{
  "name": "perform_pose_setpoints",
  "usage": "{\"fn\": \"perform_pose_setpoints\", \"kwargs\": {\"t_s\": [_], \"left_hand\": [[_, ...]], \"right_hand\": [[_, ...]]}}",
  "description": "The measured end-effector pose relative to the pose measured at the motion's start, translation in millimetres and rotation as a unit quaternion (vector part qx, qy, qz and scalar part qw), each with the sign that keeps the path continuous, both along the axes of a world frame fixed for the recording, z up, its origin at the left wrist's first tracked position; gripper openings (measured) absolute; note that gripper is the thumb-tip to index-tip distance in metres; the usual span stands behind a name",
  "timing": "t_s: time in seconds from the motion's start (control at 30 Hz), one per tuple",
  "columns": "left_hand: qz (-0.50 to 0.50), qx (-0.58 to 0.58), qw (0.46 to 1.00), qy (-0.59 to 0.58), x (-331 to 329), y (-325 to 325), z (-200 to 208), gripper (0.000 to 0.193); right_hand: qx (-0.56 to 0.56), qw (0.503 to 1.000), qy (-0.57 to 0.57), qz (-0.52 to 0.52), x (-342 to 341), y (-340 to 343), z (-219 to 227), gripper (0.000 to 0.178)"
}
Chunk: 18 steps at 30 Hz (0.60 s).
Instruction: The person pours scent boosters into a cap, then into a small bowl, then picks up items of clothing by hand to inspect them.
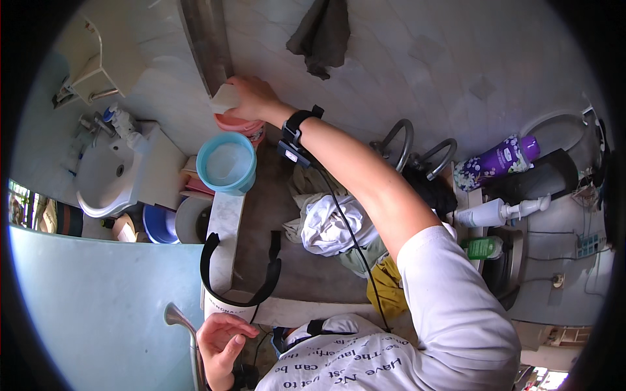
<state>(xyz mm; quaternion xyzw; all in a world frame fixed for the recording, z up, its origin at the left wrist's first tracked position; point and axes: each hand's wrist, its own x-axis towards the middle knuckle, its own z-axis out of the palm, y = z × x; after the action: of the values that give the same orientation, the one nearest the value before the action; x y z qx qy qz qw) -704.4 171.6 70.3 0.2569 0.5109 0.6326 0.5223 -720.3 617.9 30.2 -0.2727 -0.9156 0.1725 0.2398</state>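
My right hand (251,99) reaches far across to the back left, its fingers closed around a whitish block (225,98). The hand is just above a pinkish-red tub (238,122), part of which it hides. A light blue bucket (207,156), pale inside, stands in front of that tub on the ledge. Low at the front left, my left hand (225,340) is empty, with fingers slightly bent and the thumb apart. Beneath my right arm, white cloth (331,225), greenish cloth and mustard-yellow cloth (387,287) lie heaped in and over a grey trough (257,244).
A white washbasin (111,173) is at the left. Curved grey taps (398,140) stand behind the laundry. A purple bottle (499,161), white pump bottle (482,214) and green bottle (482,247) are at the right. A black strap (207,260) stands by the trough's edge.
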Motion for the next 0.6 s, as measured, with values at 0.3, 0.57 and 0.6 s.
{"fn": "perform_pose_setpoints", "kwargs": {"t_s": [0.3,0.57,0.6], "left_hand": [[-0.092,0.012,0.995,-0.033,20,18,-7,0.022],[-0.195,-0.017,0.978,-0.069,36,40,-11,0.019],[-0.198,-0.018,0.977,-0.069,37,42,-10,0.019]], "right_hand": [[0.018,0.986,0.160,-0.038,60,-30,-17,0.056],[-0.048,0.977,-0.099,-0.183,144,-31,-88,0.077],[-0.099,0.957,-0.199,-0.187,154,-27,-100,0.087]]}}
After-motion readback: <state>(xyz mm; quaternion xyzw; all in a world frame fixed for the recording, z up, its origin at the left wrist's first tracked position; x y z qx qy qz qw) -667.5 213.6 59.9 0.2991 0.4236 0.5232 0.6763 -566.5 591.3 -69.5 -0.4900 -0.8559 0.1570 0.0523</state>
